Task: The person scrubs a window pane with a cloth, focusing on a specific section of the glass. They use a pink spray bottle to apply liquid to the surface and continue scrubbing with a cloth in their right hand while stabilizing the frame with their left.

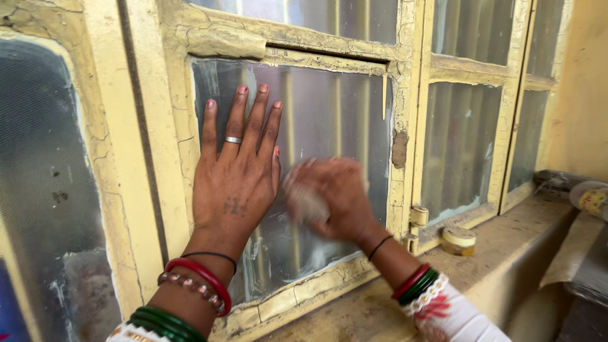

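My left hand lies flat with fingers spread against the frosted glass pane of an old window, its palm partly over the cracked yellow frame. It wears a ring and red, beaded and green bangles. My right hand is blurred and presses a pale crumpled wad, cloth or paper, I cannot tell which, against the lower middle of the same pane. Smears show on the glass below it.
A dusty sill runs below the window. A small round pale-yellow tin sits on it near a hinge. More panes continue to the right, a mesh-covered pane to the left. A cylindrical container lies far right.
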